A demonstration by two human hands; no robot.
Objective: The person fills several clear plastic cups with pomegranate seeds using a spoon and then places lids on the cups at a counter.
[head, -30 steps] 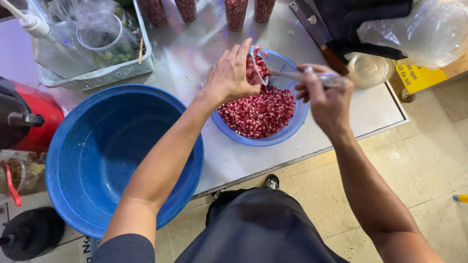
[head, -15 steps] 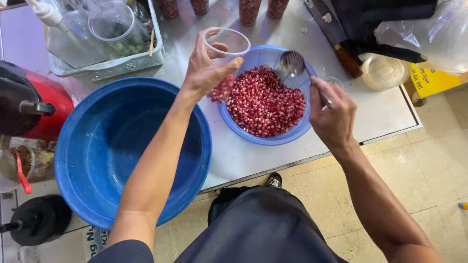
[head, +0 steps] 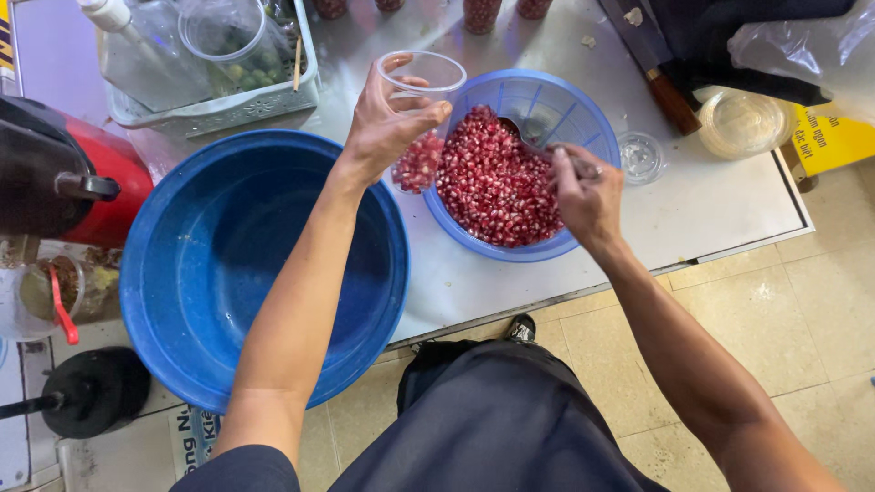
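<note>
Colours we see:
Deep red seeds point(head: 497, 187) in blue slotted basket point(head: 583, 114), clear cup point(head: 421, 87), big blue basin point(head: 210, 264), grey bench point(head: 711, 200).

Your left hand point(head: 387, 123) holds a clear cup point(head: 419, 118) with some pomegranate seeds; your right hand point(head: 588, 196) digs a spoon point(head: 529, 137) into the blue colander's point(head: 556, 100) seeds point(head: 492, 182).

Clear cup point(head: 417, 118), part-filled w/ red seeds, tilted beside blue colander point(head: 524, 164).

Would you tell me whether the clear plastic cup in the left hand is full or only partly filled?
Partly filled: the clear cup in the left hand has red seeds only in its lower part; the upper part is empty.
</note>
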